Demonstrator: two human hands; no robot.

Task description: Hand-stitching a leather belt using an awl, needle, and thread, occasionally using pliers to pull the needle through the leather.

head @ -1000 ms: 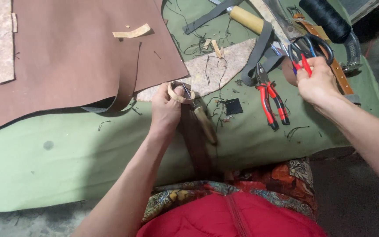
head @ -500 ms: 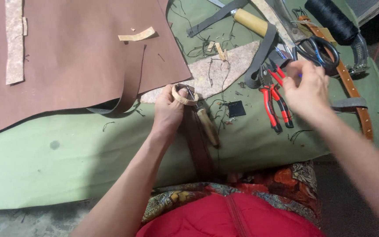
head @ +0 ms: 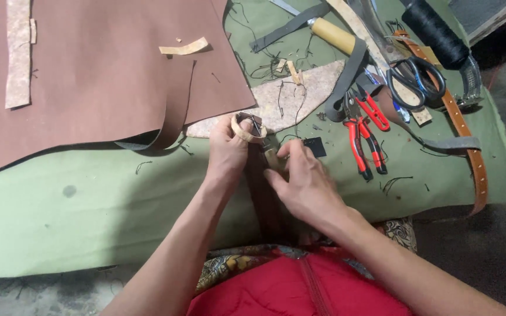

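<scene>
Landmark: brown belt strap [head: 263, 202], laid from the lap up onto the green cloth [head: 89, 216].
Lap: red quilted garment [head: 300, 289] over patterned fabric, nearest the camera, just below the strap's near end.
Right hand [head: 306, 184]: rested on the strap's right edge, fingers curled around a small pale piece at the strap's top; clenched on that piece, though what it was could not be told.
Left hand [head: 226, 155]: lay just left of the strap's top, thumb and fingers pinched on a tan ring-shaped loop [head: 242, 127]; firmly grasping it.
Buckle: dark metal part [head: 256, 123] at the strap's far tip, touching the loop, between both hands.
Black square patch [head: 314, 146]: just right of the strap's top, beside the right fingertips.
Red-handled pliers [head: 361, 143]: further right of the strap, lying on the cloth, apart from both hands.
Brown leather sheet [head: 95, 76]: left of and beyond the strap, one cut strip curling off its near edge.
Speckled offcut [head: 291, 99]: just beyond the strap's tip, threads scattered over it.
Black scissors [head: 414, 79]: far right of the strap, beyond the pliers.
Tan punched belt [head: 464, 126]: right of the scissors, run toward the cloth's edge.
Wooden-handled tool [head: 332, 35]: well beyond the strap.
Black thread spool [head: 434, 26]: farthest, at the top right.
</scene>
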